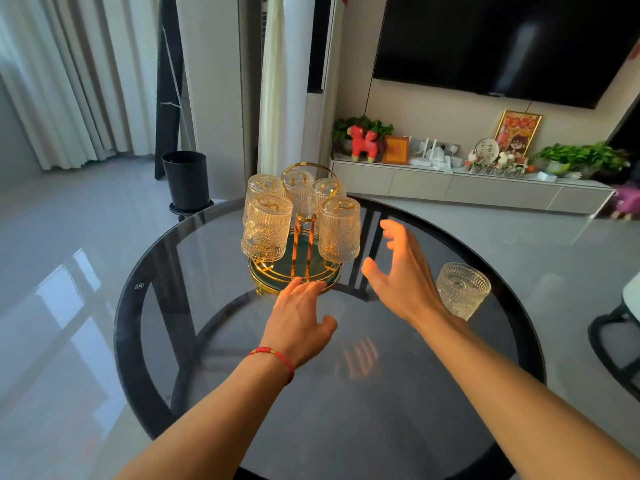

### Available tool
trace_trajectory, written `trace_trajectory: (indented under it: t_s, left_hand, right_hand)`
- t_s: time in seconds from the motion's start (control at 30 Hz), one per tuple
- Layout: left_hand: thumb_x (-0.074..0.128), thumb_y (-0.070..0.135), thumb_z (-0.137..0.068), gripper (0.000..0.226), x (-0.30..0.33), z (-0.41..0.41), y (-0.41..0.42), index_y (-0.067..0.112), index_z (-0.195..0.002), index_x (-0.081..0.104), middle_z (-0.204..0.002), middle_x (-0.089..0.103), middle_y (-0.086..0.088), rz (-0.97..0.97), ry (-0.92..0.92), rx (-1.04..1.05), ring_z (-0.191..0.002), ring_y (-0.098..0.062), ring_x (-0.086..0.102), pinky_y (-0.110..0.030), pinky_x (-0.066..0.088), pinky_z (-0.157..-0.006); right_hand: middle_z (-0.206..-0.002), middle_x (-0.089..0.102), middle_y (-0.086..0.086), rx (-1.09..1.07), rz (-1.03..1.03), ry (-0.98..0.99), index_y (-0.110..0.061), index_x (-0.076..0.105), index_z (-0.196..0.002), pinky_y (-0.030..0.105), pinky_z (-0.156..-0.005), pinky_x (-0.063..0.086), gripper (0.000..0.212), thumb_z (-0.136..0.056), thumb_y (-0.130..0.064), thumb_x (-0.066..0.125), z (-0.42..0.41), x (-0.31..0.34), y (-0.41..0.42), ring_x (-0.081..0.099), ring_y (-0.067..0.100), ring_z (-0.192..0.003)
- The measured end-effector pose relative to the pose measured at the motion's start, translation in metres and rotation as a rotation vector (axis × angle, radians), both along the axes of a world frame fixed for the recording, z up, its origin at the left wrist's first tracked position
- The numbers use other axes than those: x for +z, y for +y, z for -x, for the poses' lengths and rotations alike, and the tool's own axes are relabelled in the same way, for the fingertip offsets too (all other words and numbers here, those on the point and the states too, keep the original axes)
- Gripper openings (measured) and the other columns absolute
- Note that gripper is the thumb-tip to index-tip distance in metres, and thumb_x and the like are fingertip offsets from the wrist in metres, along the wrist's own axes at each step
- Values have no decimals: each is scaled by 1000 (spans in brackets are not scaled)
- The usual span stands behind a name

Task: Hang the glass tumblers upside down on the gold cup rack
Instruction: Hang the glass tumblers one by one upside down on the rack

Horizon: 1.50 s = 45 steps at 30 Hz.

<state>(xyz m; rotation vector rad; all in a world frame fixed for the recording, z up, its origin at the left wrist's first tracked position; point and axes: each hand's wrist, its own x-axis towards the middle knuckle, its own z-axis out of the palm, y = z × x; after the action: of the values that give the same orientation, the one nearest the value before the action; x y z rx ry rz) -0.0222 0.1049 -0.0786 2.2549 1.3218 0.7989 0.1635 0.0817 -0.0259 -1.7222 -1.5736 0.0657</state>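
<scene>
The gold cup rack (pixel 300 237) stands on a green round base with a gold rim (pixel 277 282) at the far side of the table. Several embossed glass tumblers hang upside down on it; the nearest are one at front left (pixel 266 228) and one at front right (pixel 340 230). Another tumbler (pixel 462 289) stands upright on the table to the right, behind my right wrist. My left hand (pixel 300 315) lies flat with its fingertips at the base's front rim, holding nothing. My right hand (pixel 403 271) hovers open just right of the rack, fingers spread.
The round dark glass table (pixel 166 306) has a black rim. A black bin (pixel 187 180) stands on the floor beyond it. A low white cabinet (pixel 467 188) with plants and ornaments runs along the wall under a TV. A chair edge (pixel 620 327) shows at right.
</scene>
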Motion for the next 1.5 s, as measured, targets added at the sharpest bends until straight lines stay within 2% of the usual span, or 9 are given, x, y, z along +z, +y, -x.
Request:
trace_trajectory:
  t_s: [0.23, 0.4, 0.5, 0.63, 0.9, 1.07, 1.17, 1.33, 1.5]
  left_hand:
    - [69, 25, -88, 54, 13, -9, -18, 21, -140, 52, -142, 55, -3, 101, -97, -8, -135, -20, 43, -35, 36, -109]
    - [69, 22, -88, 46, 24, -19, -27, 25, -132, 57, -130, 62, -2, 216, -201, 18, -96, -5, 61, -13, 44, -77]
    - [68, 19, -88, 43, 26, -26, -30, 26, -129, 58, -126, 63, -2, 273, -253, 6, -78, 9, 55, 0, 40, -53]
    - [69, 22, -87, 47, 31, -30, -33, 29, -132, 57, -130, 62, 0, 303, -307, -17, -113, -10, 56, -25, 46, -86]
    - [80, 52, -76, 81, 43, -36, -48, 32, -143, 40, -126, 57, 2, 616, -598, -221, -103, -13, 67, -37, 62, -80]
    - [83, 32, -80, 65, 52, -26, -43, 14, -135, 53, -115, 66, -14, 644, -818, -53, -93, -23, 73, -45, 63, -70]
    - [76, 29, -86, 52, 56, -10, -32, 11, -131, 58, -117, 69, -16, 740, -1003, -48, -103, -28, 70, -49, 62, -74]
    - [58, 25, -98, 26, 60, -2, -28, 13, -119, 69, -121, 70, -15, 766, -1277, -216, -111, -32, 67, -53, 59, -85]
    - [37, 49, -102, 39, 56, 6, -13, 24, -119, 61, -129, 64, -3, 610, -844, 68, -109, -18, 61, -44, 53, -93]
  right_hand:
    - [-134, 54, 15, -285, -308, -74, -7, 54, -131, 44, -109, 35, 59, -77, -20, 73, -60, -37, -54, 47, 34, -126]
    - [-156, 36, 22, -487, -57, 432, -9, 12, -159, 37, -109, 35, 111, -76, -28, 83, -84, -54, -51, 38, 36, -142]
    - [-134, 58, 15, -485, 18, 575, -12, 28, -152, 28, -86, 42, 96, -76, -32, 83, -95, -65, -48, 60, 34, -120]
    - [-128, 63, 6, -442, -4, 480, -17, 48, -139, 28, -85, 45, 81, -71, -38, 86, -101, -67, -51, 62, 25, -109]
    - [-126, 57, -15, 186, 78, 285, -44, 53, -139, 24, -98, 50, 89, -58, -57, 89, -47, -35, -72, 58, 2, -119]
    - [-131, 56, -17, 279, 125, 370, -45, 44, -147, 13, -93, 50, 95, -63, -62, 86, -18, -29, -72, 55, -7, -121]
    - [-137, 62, -9, 332, 186, 655, -44, 46, -144, 16, -92, 53, 71, -81, -61, 74, -7, -17, -68, 61, -5, -119]
    - [-118, 73, -7, 276, 26, 616, -38, 58, -130, 23, -84, 57, 53, -82, -54, 75, 12, 24, -48, 70, 4, -105]
    - [-120, 60, -29, 154, -88, 248, -35, 55, -138, 11, -79, 45, 64, -81, -55, 77, 24, 81, -18, 60, -5, -102]
